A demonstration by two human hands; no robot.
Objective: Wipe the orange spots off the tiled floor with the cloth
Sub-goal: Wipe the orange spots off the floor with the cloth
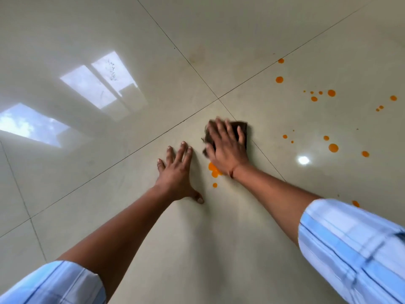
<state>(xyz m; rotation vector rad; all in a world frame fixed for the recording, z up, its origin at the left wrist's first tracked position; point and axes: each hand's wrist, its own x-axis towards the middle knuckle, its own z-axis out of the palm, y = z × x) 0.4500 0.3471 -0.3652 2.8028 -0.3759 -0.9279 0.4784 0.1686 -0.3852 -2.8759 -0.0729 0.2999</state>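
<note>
My right hand (226, 144) lies flat on a dark brown cloth (242, 126) and presses it to the glossy beige tiled floor (153, 227), fingers spread over it. The cloth is mostly hidden under the hand. An orange smear (213, 170) and a small orange drop (215, 185) sit just below the wrist, between my two hands. My left hand (176, 172) rests palm down on the tile to the left of the cloth, fingers apart, holding nothing. Several more orange spots (331, 93) dot the tile to the right, one large spot (333, 147) among them.
Dark grout lines cross at a corner (218, 98) just beyond the cloth. Bright window reflections (103, 84) lie on the left tiles and a lamp glare (303, 160) on the right. Light blue striped sleeves (350, 249) cover both upper forearms.
</note>
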